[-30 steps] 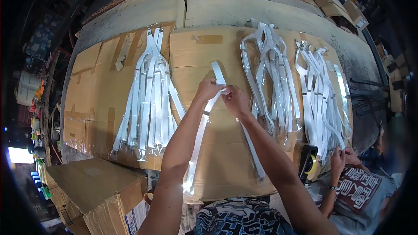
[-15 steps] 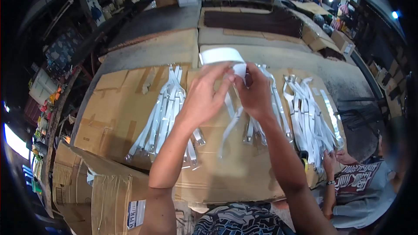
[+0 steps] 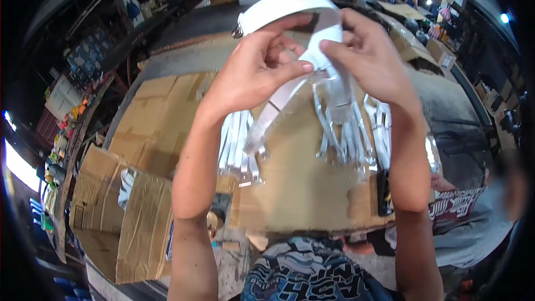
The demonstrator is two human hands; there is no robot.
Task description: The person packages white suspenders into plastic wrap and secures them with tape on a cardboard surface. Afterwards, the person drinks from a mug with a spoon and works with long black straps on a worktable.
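The strap (image 3: pixel 292 6) is held up in the air above the surface (image 3: pixel 189 58), arched between two hands, with a metal clip (image 3: pixel 238 29) at its left end. At far left stands an open box (image 3: pixel 142 228) (something white shows inside it). Next comes the left hand (image 3: pixel 253 69), its grip closed on the strap where the bands meet, thumb tip against the white band. Below and right of its wrist, a bundle (image 3: pixel 237 139) of white straps lies on cardboard (image 3: pixel 312 200). Blurred tails hang from the hands over the middle. Further right lies a second bundle (image 3: pixel 348 142); the right hand (image 3: pixel 373 58), above it, pinches the strap between thumb and fingers. A third bundle (image 3: pixel 380 125) is partly hidden by the right forearm. At far right is another person (image 3: pixel 465 237), in a grey shirt with maroon print.
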